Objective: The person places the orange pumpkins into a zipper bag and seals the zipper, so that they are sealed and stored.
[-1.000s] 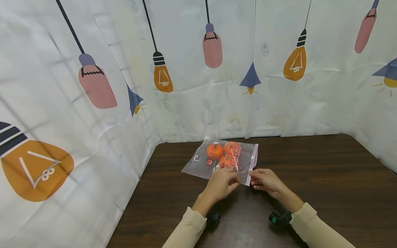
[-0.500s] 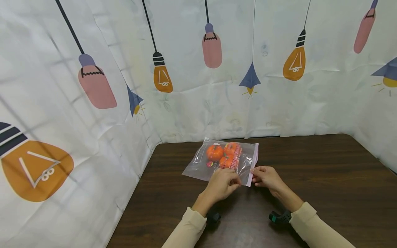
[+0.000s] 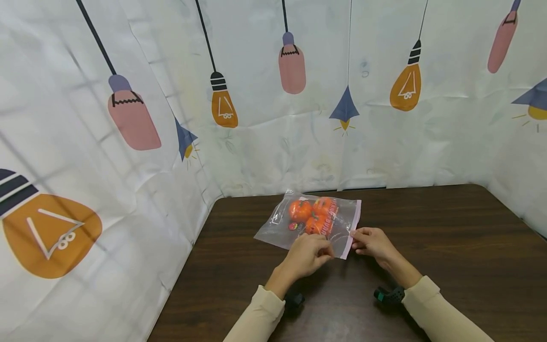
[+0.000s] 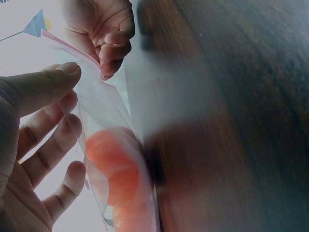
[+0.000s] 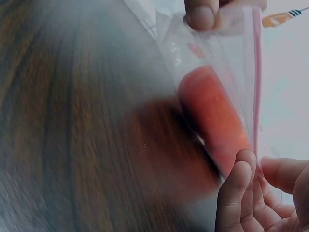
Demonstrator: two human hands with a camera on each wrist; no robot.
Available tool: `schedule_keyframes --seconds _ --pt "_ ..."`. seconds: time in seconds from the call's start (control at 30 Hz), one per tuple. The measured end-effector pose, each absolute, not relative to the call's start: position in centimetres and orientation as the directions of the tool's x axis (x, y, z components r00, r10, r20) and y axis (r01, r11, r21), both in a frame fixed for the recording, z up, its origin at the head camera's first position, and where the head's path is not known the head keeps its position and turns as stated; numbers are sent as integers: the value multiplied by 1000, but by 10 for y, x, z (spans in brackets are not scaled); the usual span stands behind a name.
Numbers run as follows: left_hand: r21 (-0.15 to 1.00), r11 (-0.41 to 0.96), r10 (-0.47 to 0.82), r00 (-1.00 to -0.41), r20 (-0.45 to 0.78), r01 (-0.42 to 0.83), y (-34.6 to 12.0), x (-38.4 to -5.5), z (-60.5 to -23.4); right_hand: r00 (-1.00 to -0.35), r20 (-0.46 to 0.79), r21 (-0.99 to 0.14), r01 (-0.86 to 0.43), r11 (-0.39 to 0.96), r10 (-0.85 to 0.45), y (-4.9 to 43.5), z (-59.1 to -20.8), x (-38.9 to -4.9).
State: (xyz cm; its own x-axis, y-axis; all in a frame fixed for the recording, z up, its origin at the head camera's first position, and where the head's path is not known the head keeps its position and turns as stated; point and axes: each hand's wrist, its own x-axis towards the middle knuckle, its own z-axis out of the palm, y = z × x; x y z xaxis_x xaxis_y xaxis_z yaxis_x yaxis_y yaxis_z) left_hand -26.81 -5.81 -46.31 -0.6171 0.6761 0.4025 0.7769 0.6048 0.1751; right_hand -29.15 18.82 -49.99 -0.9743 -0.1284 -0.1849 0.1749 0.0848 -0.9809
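A clear zip bag (image 3: 273, 231) with red print lies towards the back of the table, a pink zip strip (image 3: 356, 217) along its right edge. Inside it are several round orange-red fruits (image 3: 300, 210) that look like tomatoes. My left hand (image 3: 308, 252) pinches the bag's near edge between thumb and index finger; in the left wrist view its other fingers (image 4: 48, 150) spread loosely beside the plastic. My right hand (image 3: 375, 246) pinches the pink strip between thumb and fingers, as the right wrist view shows. From these frames I cannot tell whether the zip is sealed.
The dark wooden table (image 3: 448, 247) extends to both sides of the bag. White fabric (image 3: 265, 156) printed with lamps and bulbs hangs behind it and on the left. A dark wrist camera (image 3: 389, 295) sits below the right hand, another (image 3: 294, 300) below the left.
The bag has shifted slightly to the right with its fruits. My right hand has moved a little right and up along the pink strip; the left hand is almost unmoved.
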Motion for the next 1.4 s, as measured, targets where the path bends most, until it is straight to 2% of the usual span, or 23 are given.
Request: schedule_keyframes --seconds 0.93,1.17,1.4 --pt "252 553 702 -607 372 794 -63 -270 -461 -973 -186 -982 188 1 -135 213 -505 -308" --pt "263 556 715 -615 332 789 -64 -269 -460 -975 -198 -980 201 -18 -102 218 -507 -311" --pt "243 545 736 -596 319 803 -65 -268 -458 -977 -201 -975 206 -78 -74 225 -507 -316"
